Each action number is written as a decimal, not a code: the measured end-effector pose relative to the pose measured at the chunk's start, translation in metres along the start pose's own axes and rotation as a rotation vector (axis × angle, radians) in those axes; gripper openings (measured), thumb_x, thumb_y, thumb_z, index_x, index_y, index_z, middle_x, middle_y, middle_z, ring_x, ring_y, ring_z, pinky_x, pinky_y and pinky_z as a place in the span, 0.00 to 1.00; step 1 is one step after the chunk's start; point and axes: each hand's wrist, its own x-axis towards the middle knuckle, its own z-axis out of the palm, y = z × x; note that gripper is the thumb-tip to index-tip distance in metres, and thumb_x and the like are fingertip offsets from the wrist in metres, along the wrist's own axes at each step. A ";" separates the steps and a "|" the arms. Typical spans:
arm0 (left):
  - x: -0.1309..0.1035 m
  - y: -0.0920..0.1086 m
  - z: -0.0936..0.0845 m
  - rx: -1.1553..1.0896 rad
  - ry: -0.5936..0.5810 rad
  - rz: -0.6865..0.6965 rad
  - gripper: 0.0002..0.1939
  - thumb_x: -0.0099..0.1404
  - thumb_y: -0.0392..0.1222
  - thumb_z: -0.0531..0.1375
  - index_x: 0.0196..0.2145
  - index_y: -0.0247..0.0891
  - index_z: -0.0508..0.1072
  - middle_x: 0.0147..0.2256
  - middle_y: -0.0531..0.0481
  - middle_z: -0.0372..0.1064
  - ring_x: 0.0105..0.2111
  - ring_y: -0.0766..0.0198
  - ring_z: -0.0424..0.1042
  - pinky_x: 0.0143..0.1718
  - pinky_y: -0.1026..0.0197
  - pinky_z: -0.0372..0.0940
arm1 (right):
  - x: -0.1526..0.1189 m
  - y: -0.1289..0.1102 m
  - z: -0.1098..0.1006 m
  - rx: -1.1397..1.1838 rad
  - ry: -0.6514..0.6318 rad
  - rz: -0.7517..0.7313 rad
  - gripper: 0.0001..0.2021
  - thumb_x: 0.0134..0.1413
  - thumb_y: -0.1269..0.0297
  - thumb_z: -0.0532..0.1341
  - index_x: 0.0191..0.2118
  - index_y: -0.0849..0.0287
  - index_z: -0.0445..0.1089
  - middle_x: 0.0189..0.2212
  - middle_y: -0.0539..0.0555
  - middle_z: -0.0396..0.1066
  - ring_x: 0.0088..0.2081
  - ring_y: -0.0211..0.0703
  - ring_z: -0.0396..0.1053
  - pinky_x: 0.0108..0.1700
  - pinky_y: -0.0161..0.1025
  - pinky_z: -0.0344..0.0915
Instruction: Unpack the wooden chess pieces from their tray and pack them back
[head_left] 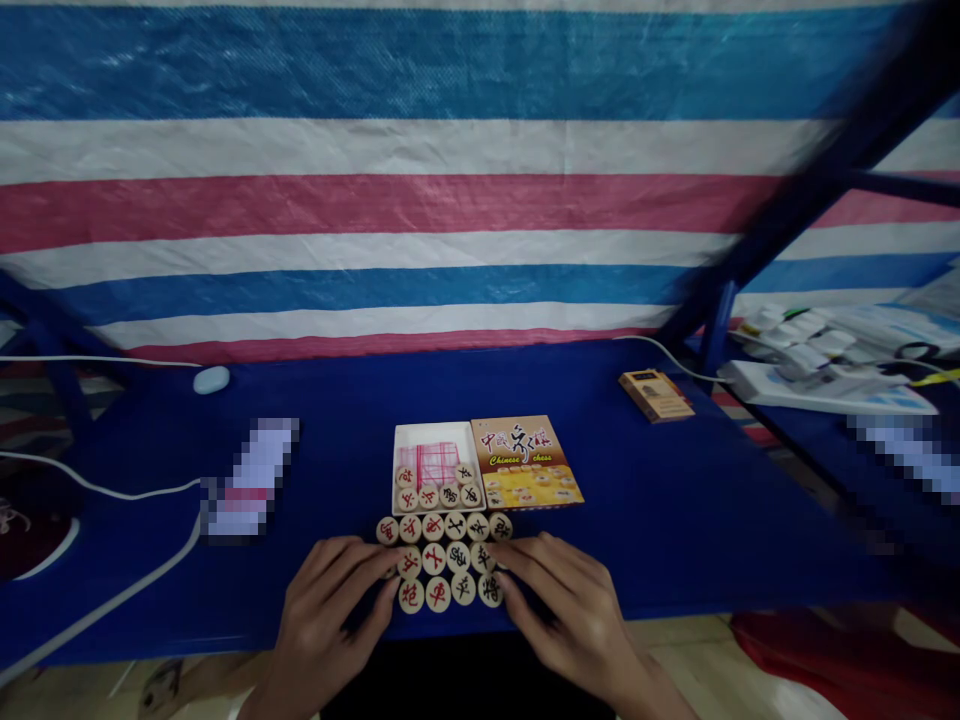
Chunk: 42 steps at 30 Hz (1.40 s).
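Note:
Chinese chess pieces (pixel 433 558), round with red or black characters, lie in three rows near the front of the blue table. At the left end of these rows is my left hand (pixel 330 595), its fingers stretched and thumb apart, the tips at the end pieces. My right hand (pixel 566 590) mirrors it on the right side, fingers extended against the end pieces and thumb by a black one. Parts of the outer pieces are hidden under the fingertips. Behind the rows, a white box tray (pixel 480 480) holds several more pieces and a pink-lined sheet (pixel 427 458).
A Chinese chess box lid (pixel 525 460) lies right of the tray. Farther right is a small brown box (pixel 656 395). To the left are a blurred-out phone (pixel 255 480), white cables (pixel 135 492) and a pale rounded case (pixel 211 380). A power strip (pixel 825 390) sits far right.

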 end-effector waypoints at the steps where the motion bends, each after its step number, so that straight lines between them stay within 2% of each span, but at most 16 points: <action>1: 0.000 0.000 0.000 0.002 0.013 0.001 0.19 0.67 0.28 0.61 0.53 0.42 0.75 0.42 0.50 0.78 0.42 0.61 0.73 0.43 0.55 0.70 | 0.000 0.000 0.000 0.008 0.007 0.002 0.19 0.62 0.74 0.61 0.57 0.55 0.70 0.42 0.54 0.77 0.40 0.42 0.75 0.43 0.43 0.72; 6: 0.005 -0.001 -0.003 -0.018 0.132 -0.097 0.12 0.67 0.27 0.61 0.45 0.40 0.75 0.39 0.49 0.76 0.40 0.63 0.73 0.41 0.58 0.70 | 0.012 0.001 -0.002 0.084 0.064 0.067 0.14 0.63 0.75 0.60 0.52 0.55 0.73 0.37 0.52 0.75 0.36 0.40 0.73 0.39 0.40 0.71; 10: 0.026 -0.008 0.000 -0.047 0.152 -0.155 0.08 0.68 0.29 0.60 0.41 0.40 0.73 0.38 0.50 0.74 0.40 0.62 0.73 0.41 0.57 0.69 | 0.042 0.005 -0.002 0.033 0.085 0.094 0.11 0.64 0.72 0.60 0.49 0.54 0.74 0.37 0.53 0.73 0.38 0.40 0.72 0.41 0.41 0.69; 12: 0.044 -0.013 0.002 -0.033 0.132 -0.142 0.06 0.69 0.31 0.60 0.39 0.40 0.74 0.38 0.50 0.73 0.41 0.62 0.72 0.42 0.56 0.68 | 0.060 0.009 -0.001 -0.031 0.047 0.097 0.09 0.66 0.69 0.59 0.48 0.55 0.75 0.36 0.53 0.72 0.38 0.42 0.71 0.42 0.42 0.68; 15: 0.069 -0.019 0.007 -0.022 0.084 -0.128 0.06 0.70 0.34 0.60 0.35 0.40 0.75 0.41 0.49 0.74 0.43 0.60 0.72 0.45 0.54 0.67 | 0.083 0.019 0.001 -0.089 -0.105 0.115 0.09 0.67 0.64 0.58 0.43 0.54 0.77 0.34 0.53 0.71 0.40 0.45 0.70 0.41 0.44 0.66; 19: 0.091 -0.031 0.013 0.037 -0.153 -0.064 0.03 0.68 0.37 0.62 0.38 0.43 0.77 0.52 0.49 0.72 0.56 0.53 0.67 0.55 0.46 0.65 | 0.101 0.034 0.005 -0.018 -0.284 0.095 0.07 0.64 0.62 0.62 0.39 0.52 0.78 0.34 0.52 0.71 0.41 0.45 0.70 0.42 0.42 0.65; 22: 0.097 -0.039 0.016 0.073 -0.284 -0.039 0.05 0.65 0.39 0.65 0.40 0.45 0.78 0.57 0.49 0.70 0.62 0.49 0.63 0.57 0.42 0.63 | 0.106 0.039 0.008 0.025 -0.331 0.079 0.05 0.59 0.63 0.66 0.40 0.50 0.79 0.35 0.51 0.72 0.41 0.45 0.70 0.44 0.42 0.64; 27: 0.100 -0.044 0.020 0.080 -0.369 -0.015 0.08 0.64 0.42 0.66 0.42 0.48 0.78 0.61 0.52 0.66 0.66 0.47 0.57 0.60 0.38 0.60 | 0.107 0.041 0.010 0.051 -0.353 0.094 0.09 0.55 0.64 0.69 0.43 0.48 0.79 0.35 0.50 0.73 0.41 0.44 0.71 0.44 0.42 0.64; 31: 0.103 -0.043 0.024 0.089 -0.349 -0.012 0.06 0.65 0.41 0.65 0.41 0.46 0.78 0.61 0.50 0.67 0.66 0.47 0.57 0.60 0.38 0.59 | 0.107 0.043 0.012 0.040 -0.346 0.115 0.10 0.54 0.67 0.69 0.43 0.48 0.78 0.36 0.49 0.73 0.41 0.43 0.71 0.43 0.40 0.64; 35: 0.105 -0.040 0.026 0.112 -0.300 -0.025 0.08 0.67 0.39 0.63 0.44 0.45 0.77 0.60 0.48 0.67 0.65 0.48 0.58 0.60 0.39 0.60 | 0.107 0.045 0.015 0.014 -0.316 0.129 0.07 0.56 0.67 0.68 0.41 0.51 0.78 0.37 0.51 0.74 0.43 0.45 0.71 0.43 0.41 0.63; 38: 0.104 -0.039 0.025 0.130 -0.292 -0.011 0.09 0.66 0.43 0.65 0.44 0.45 0.77 0.60 0.47 0.67 0.65 0.46 0.58 0.60 0.38 0.59 | 0.107 0.045 0.015 0.007 -0.311 0.127 0.08 0.55 0.63 0.69 0.43 0.52 0.78 0.38 0.52 0.74 0.44 0.46 0.71 0.43 0.41 0.64; 42: 0.104 -0.039 0.022 0.143 -0.342 0.005 0.09 0.62 0.46 0.68 0.40 0.45 0.77 0.60 0.48 0.67 0.66 0.44 0.57 0.62 0.34 0.56 | 0.109 0.045 0.014 0.005 -0.322 0.116 0.11 0.51 0.61 0.73 0.42 0.50 0.79 0.36 0.51 0.74 0.42 0.46 0.71 0.41 0.41 0.63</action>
